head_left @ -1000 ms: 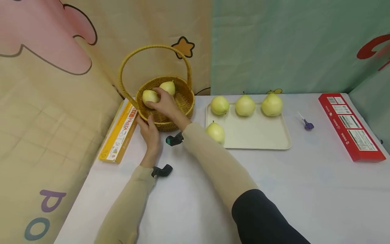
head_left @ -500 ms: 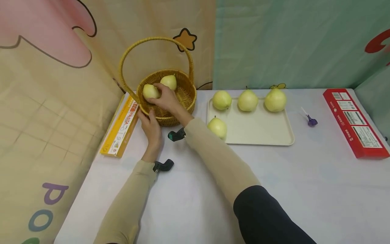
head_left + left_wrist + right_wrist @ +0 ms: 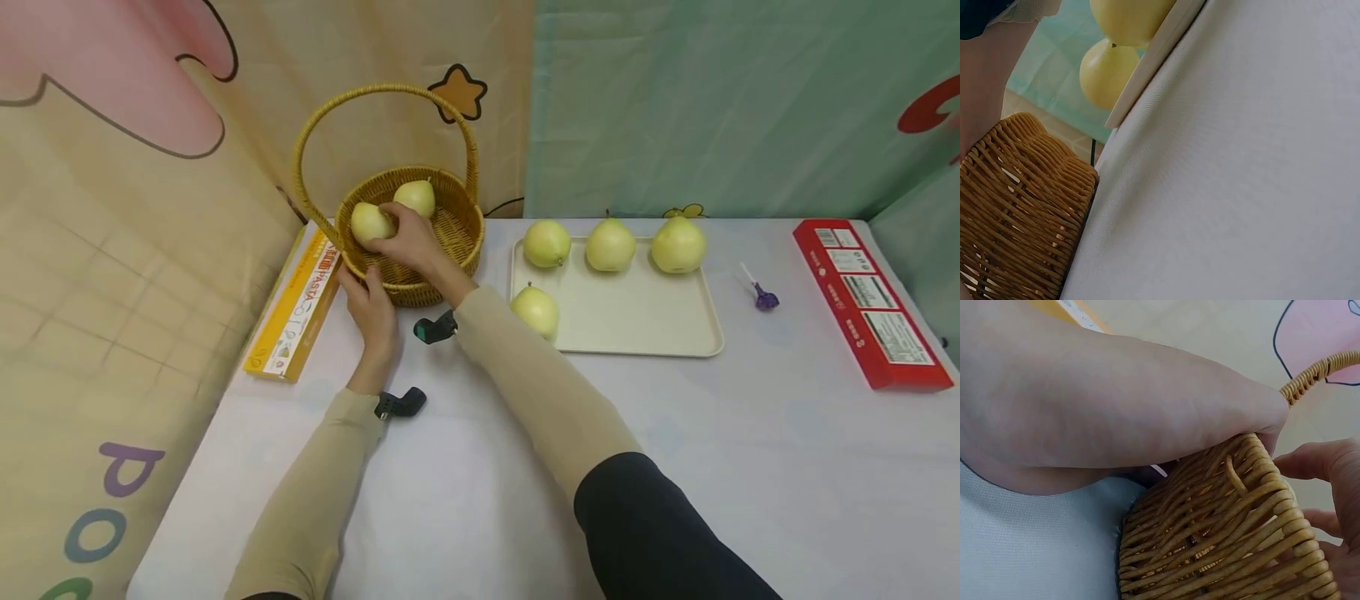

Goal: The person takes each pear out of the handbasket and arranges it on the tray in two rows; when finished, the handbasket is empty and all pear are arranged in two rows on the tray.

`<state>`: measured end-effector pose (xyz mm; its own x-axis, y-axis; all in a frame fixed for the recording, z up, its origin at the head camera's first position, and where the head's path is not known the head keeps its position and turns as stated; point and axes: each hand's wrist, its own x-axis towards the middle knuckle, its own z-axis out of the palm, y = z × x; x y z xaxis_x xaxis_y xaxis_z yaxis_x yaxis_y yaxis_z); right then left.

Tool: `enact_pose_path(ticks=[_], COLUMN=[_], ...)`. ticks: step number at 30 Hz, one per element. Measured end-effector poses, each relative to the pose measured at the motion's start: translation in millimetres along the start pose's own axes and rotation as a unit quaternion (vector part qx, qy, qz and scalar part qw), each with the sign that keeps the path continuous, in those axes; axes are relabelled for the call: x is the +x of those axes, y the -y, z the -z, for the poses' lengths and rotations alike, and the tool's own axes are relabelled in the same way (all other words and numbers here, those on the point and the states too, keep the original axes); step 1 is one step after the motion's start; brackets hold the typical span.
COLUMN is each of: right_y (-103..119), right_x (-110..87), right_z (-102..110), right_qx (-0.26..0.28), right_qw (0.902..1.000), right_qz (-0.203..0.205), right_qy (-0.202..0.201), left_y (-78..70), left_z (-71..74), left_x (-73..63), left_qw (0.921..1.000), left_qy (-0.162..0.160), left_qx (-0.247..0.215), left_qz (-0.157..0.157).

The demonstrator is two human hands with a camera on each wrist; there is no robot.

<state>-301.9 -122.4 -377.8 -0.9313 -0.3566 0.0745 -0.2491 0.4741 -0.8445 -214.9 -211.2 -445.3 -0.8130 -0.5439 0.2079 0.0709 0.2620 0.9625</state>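
Observation:
A round wicker basket (image 3: 474, 258) with a tall hoop handle (image 3: 386, 88) stands at the back left of the table. Reaching inside it, my right hand (image 3: 416, 243) pinches a pale yellow pear (image 3: 369, 223) between thumb and fingers. A second pear (image 3: 415, 197) lies behind it in the basket. My left hand (image 3: 372, 315) holds the basket's near left side. In the right wrist view, that left hand (image 3: 1166, 406) bends over the wicker rim, while fingers of the right hand (image 3: 1341, 481) show at the inner side. The left wrist view shows the basket's woven wall (image 3: 1022, 212).
A cream tray (image 3: 630, 321) right of the basket bears several pears (image 3: 610, 246). Beside the basket on the left lies a yellow pasta box (image 3: 292, 312). Farther right are a purple-wrapped lollipop (image 3: 765, 298) and a red box (image 3: 873, 308). Curtains stand behind the table.
The head view has tilted slightly, so the scene sits higher in it. Both hands keep their places at the basket, and the pear stays between the right fingers.

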Motion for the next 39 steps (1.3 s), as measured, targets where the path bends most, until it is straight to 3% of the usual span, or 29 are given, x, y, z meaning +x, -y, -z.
enact_pose_path(ticks=[6, 18, 25, 33, 39], right_y=[0.5, 3.0, 1.7, -0.6, -1.5], right_x=[-0.3, -3.7, -2.7, -1.0, 0.2], right_z=[0.2, 2.2, 1.2, -1.1, -1.8], right_qx=[-0.012, 0.014, -0.017, 0.015, 0.001], right_qw=[0.9998, 0.9999, 0.9998, 0.9997, 0.9999], right_qz=[0.015, 0.005, -0.003, -0.007, -0.006], right_qy=[0.001, 0.01, 0.008, 0.018, 0.013], left_y=[0.5, 3.0, 0.6, 1.6, 1.6], left_z=[0.0, -1.2, -1.4, -1.5, -1.3], left_x=[1.4, 4.7, 2.8, 3.0, 3.5], left_qw=[1.0, 1.0, 1.0, 0.9999, 0.9999], left_qy=[-0.002, -0.006, -0.005, -0.008, -0.008], left_qx=[0.003, 0.003, -0.001, 0.005, 0.007], left_qz=[-0.003, 0.003, -0.004, -0.01, -0.012])
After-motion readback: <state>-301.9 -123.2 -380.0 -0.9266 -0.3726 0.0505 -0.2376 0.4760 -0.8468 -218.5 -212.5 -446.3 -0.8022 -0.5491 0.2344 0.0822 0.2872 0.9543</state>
